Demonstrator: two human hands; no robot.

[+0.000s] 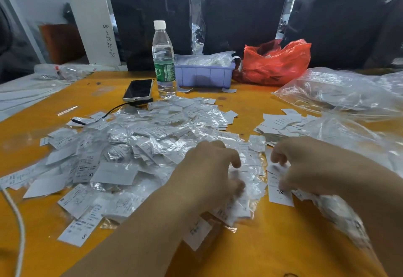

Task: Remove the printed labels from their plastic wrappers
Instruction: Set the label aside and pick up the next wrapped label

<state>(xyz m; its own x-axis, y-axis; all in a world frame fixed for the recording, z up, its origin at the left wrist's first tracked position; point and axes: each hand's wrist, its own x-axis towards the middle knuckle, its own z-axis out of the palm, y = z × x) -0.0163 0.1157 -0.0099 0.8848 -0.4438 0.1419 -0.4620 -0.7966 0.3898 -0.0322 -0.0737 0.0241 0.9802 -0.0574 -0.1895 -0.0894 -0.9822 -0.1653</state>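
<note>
Orange tabletop (pixel 272 244) carries a wide heap of wrapped labels (pixel 135 146). At its near right edge the left hand (pixel 209 172) curls its fingers round a blurred wrapper (pixel 246 187), while the right hand (pixel 305 163) pinches a bare XL label (pixel 280 196) just beside it.

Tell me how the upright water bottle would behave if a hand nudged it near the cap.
The water bottle looks tall and narrow, so a high nudge would probably tip it. It seems mostly full, likely heavy enough to resist a light brush. Once down, its round body would probably roll towards the phone.
</note>
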